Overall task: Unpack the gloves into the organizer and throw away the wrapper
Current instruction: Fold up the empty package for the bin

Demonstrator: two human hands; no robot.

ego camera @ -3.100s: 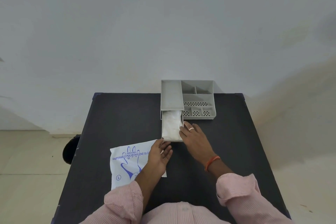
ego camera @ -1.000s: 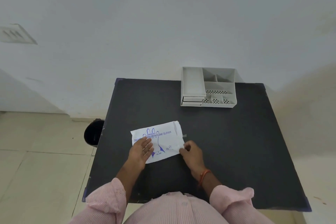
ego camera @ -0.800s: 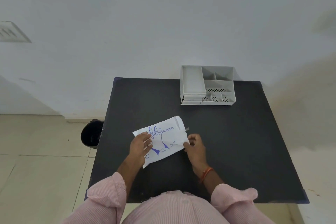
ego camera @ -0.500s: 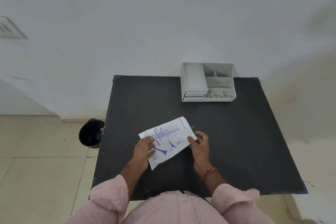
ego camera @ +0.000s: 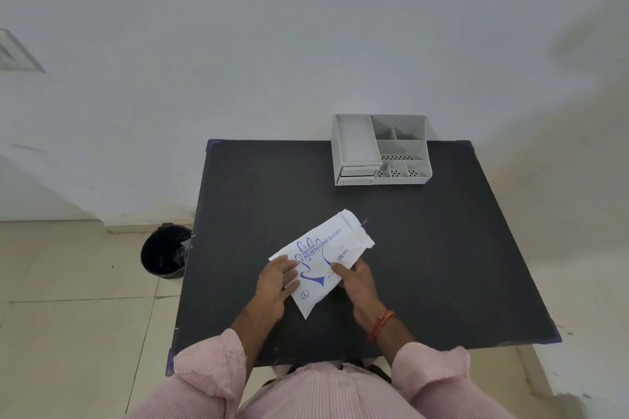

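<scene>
Both hands, the left hand (ego camera: 274, 284) and right hand (ego camera: 355, 281), are pinching the flat wrapper (ego camera: 323, 257) above the table (ego camera: 442, 248); organizer (ego camera: 381, 150) drawer looking shut (gloves presumably inside), bin (ego camera: 165, 255) waiting for it.

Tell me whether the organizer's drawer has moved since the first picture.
Yes. The drawer has slid back into the grey organizer; its front now sits flush with the organizer's front face, where earlier it stuck out toward the person.

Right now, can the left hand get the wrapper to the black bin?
Probably yes. The left hand already holds the wrapper, and the bin stands open on the floor beside the table's left edge, nothing between.
</scene>
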